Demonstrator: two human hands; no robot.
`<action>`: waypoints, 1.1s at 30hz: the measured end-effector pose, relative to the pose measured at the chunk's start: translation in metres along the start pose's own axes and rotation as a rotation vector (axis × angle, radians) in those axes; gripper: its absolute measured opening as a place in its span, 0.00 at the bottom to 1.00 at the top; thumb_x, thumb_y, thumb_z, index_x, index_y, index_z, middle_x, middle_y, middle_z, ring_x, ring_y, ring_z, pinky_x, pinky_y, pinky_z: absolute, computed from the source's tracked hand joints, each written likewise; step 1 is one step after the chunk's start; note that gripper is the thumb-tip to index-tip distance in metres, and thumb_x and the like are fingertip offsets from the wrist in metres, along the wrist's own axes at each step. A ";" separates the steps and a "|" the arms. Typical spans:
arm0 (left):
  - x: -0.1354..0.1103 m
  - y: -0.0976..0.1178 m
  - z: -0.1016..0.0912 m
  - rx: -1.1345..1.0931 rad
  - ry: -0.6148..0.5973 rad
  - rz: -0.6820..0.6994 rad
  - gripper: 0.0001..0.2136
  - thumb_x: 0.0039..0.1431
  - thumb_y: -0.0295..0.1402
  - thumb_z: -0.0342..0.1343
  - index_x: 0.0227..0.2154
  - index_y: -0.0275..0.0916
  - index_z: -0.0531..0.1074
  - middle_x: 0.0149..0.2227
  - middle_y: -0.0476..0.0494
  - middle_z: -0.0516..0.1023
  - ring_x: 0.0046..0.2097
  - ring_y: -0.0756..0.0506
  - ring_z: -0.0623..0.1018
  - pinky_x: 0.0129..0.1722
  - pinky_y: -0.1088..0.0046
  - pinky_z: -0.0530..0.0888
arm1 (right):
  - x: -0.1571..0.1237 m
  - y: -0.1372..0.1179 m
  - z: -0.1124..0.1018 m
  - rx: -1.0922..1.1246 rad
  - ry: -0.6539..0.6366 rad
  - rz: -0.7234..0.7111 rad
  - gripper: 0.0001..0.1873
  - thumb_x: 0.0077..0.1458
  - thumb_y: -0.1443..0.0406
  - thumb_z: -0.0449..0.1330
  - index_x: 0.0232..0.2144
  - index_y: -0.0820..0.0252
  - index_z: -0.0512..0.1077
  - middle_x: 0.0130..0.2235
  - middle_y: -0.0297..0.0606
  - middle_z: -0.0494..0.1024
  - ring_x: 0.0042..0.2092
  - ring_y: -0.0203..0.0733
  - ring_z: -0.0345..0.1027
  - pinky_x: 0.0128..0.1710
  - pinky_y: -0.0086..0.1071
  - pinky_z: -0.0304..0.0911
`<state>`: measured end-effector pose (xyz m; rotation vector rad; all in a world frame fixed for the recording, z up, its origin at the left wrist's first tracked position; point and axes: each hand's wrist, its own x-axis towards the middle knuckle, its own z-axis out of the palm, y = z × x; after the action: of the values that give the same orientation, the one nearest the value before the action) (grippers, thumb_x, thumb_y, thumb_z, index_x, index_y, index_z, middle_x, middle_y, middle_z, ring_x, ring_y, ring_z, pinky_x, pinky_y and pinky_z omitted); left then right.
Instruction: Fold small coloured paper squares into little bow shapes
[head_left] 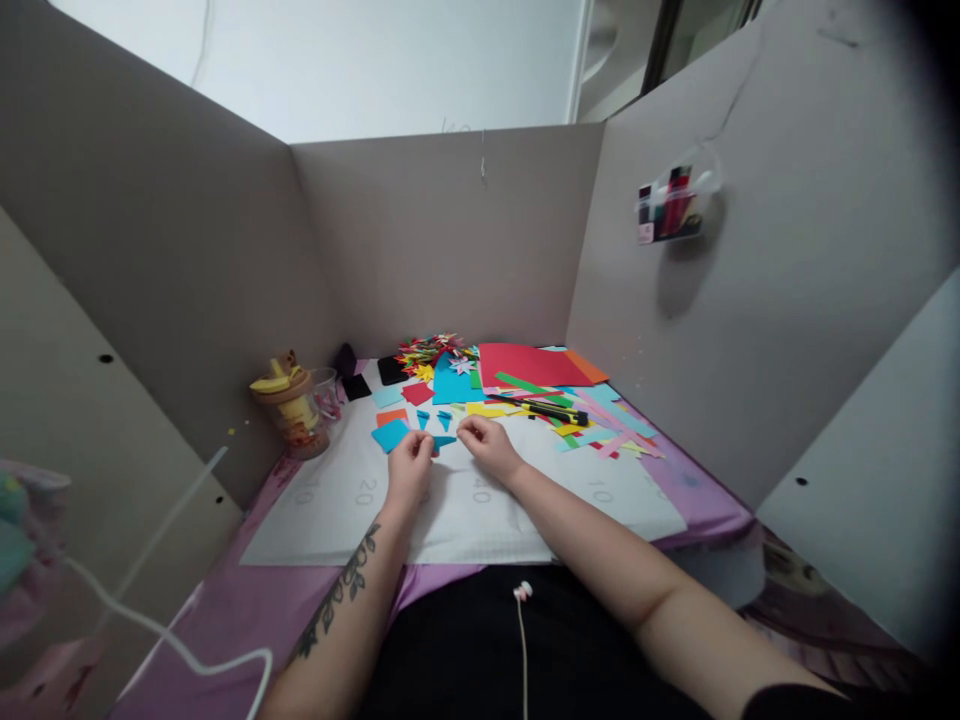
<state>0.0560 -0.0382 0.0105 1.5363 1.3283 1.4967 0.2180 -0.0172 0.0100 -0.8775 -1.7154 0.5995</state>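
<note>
My left hand point(411, 458) pinches a small folded piece of blue paper point(444, 442), which points to the right. Close to its tip, the fingers of my right hand point(489, 446) are pressed together; whether they grip the tip or something tiny I cannot make out. A blue paper square point(388, 435) lies flat just left of my left fingers, with an orange paper square point(390, 417) behind it. Two small blue folded paper pieces, a left one point(423, 420) and a right one point(445, 421), lie just beyond my hands.
A black-and-yellow utility knife point(551, 410) lies among paper strips point(600, 425) at the right. Behind are a red sheet point(525, 366) and a pile of folded paper pieces point(431, 350). A lidded cup point(292, 410) stands left; grey panels point(450, 230) enclose the table.
</note>
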 end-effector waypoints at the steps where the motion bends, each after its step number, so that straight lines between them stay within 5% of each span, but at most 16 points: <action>1: 0.000 -0.001 0.001 -0.007 -0.017 -0.023 0.08 0.51 0.35 0.50 0.29 0.36 0.70 0.23 0.48 0.71 0.27 0.49 0.72 0.26 0.77 0.67 | 0.000 0.000 0.001 -0.012 -0.018 -0.029 0.04 0.48 0.68 0.52 0.29 0.60 0.67 0.30 0.35 0.70 0.31 0.35 0.61 0.29 0.28 0.57; 6: 0.001 -0.008 0.004 -0.069 -0.026 -0.078 0.14 0.49 0.30 0.50 0.41 0.36 0.68 0.28 0.47 0.74 0.28 0.49 0.75 0.31 0.73 0.71 | -0.003 0.002 0.006 -0.056 -0.039 -0.132 0.21 0.41 0.74 0.52 0.41 0.57 0.64 0.42 0.39 0.67 0.37 0.37 0.62 0.32 0.29 0.59; 10: 0.001 -0.013 0.007 -0.147 -0.058 -0.078 0.13 0.48 0.28 0.50 0.39 0.38 0.64 0.27 0.50 0.72 0.27 0.50 0.75 0.30 0.74 0.71 | -0.002 0.004 0.008 -0.105 -0.100 -0.181 0.24 0.40 0.74 0.53 0.43 0.57 0.64 0.44 0.40 0.66 0.40 0.40 0.62 0.35 0.31 0.60; 19: -0.003 -0.002 0.006 -0.048 -0.107 -0.050 0.11 0.49 0.27 0.47 0.34 0.37 0.71 0.26 0.49 0.73 0.25 0.51 0.72 0.28 0.76 0.68 | 0.000 0.010 0.010 -0.028 -0.086 -0.035 0.17 0.44 0.73 0.50 0.38 0.59 0.69 0.36 0.36 0.73 0.34 0.36 0.65 0.32 0.28 0.60; 26: -0.001 -0.005 0.005 0.006 -0.123 -0.040 0.15 0.47 0.25 0.48 0.37 0.37 0.74 0.29 0.46 0.77 0.28 0.49 0.73 0.32 0.74 0.69 | 0.003 0.018 0.010 0.108 -0.065 0.032 0.18 0.43 0.73 0.50 0.35 0.59 0.73 0.37 0.36 0.75 0.39 0.39 0.68 0.40 0.32 0.62; 33: -0.004 -0.004 0.006 0.191 -0.156 0.087 0.07 0.49 0.33 0.53 0.28 0.38 0.75 0.24 0.46 0.76 0.27 0.47 0.73 0.28 0.74 0.66 | 0.002 0.009 0.011 0.091 -0.055 0.123 0.05 0.46 0.64 0.58 0.27 0.60 0.71 0.23 0.30 0.68 0.26 0.33 0.60 0.26 0.27 0.56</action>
<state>0.0612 -0.0395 0.0041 1.8133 1.3598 1.3007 0.2095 -0.0094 0.0009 -0.9140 -1.6780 0.7845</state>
